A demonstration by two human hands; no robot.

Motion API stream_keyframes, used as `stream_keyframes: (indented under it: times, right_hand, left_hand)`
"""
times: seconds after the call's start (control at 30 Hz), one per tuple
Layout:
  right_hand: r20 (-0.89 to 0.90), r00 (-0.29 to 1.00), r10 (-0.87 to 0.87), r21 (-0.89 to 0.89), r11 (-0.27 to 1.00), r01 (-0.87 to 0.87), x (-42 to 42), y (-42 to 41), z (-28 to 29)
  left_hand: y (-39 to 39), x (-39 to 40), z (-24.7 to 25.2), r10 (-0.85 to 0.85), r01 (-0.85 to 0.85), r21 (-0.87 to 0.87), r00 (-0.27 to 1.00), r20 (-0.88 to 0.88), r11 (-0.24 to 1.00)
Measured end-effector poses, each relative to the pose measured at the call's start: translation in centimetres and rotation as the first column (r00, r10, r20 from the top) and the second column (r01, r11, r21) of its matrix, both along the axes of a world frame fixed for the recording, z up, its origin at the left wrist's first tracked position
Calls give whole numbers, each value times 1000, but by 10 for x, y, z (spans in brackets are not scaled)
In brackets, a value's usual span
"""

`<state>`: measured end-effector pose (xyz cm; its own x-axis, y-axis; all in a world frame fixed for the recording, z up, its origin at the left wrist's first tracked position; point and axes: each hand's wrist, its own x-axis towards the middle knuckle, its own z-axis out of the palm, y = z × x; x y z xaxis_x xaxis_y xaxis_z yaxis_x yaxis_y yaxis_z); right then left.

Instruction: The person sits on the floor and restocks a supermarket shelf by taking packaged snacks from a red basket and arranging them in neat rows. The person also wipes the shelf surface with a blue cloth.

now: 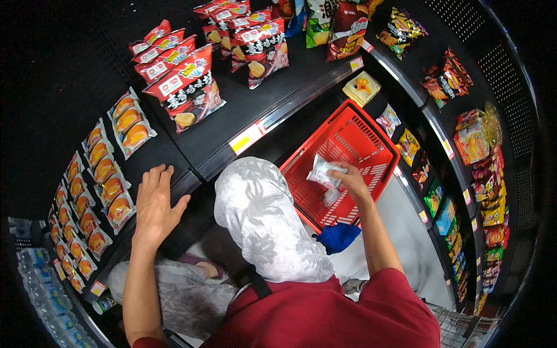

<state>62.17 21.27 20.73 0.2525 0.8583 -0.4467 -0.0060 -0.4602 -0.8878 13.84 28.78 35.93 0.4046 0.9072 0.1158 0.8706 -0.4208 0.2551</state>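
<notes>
My right hand (351, 180) holds a small white plastic packet (324, 171) over the inside of a red plastic shopping basket (370, 126). Beneath it, another small clear packet (331, 198) lies in the basket. A blue cloth (337, 238) is at the basket's near end. On the left, my left hand (159, 206) rests at the front edge of a black shelf with fingers spread and nothing in it. Beside that hand are rows of packaged round buns (116, 209). Red snack bags (187, 89) stand on the shelf beyond it.
Black shelves with bagged snacks (491, 182) curve along the right side. More chip bags (348, 30) stand at the top. A wire cart or basket (465, 324) is at the lower right. Bottled water packs (48, 291) are at the lower left. My raised knee (270, 217) is between my hands.
</notes>
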Motion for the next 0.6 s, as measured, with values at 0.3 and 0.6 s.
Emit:
stream_keyframes:
  times: [0.3, 0.6]
  right_hand:
    - [76, 995, 65, 585, 805, -97, -145, 29, 198]
    - [645, 716, 266, 534, 513, -672, -296, 52, 224]
  left_hand:
    - [-20, 19, 29, -62, 42, 46, 723, 688, 998]
    - [-39, 18, 18, 141, 262, -192, 202, 969, 946]
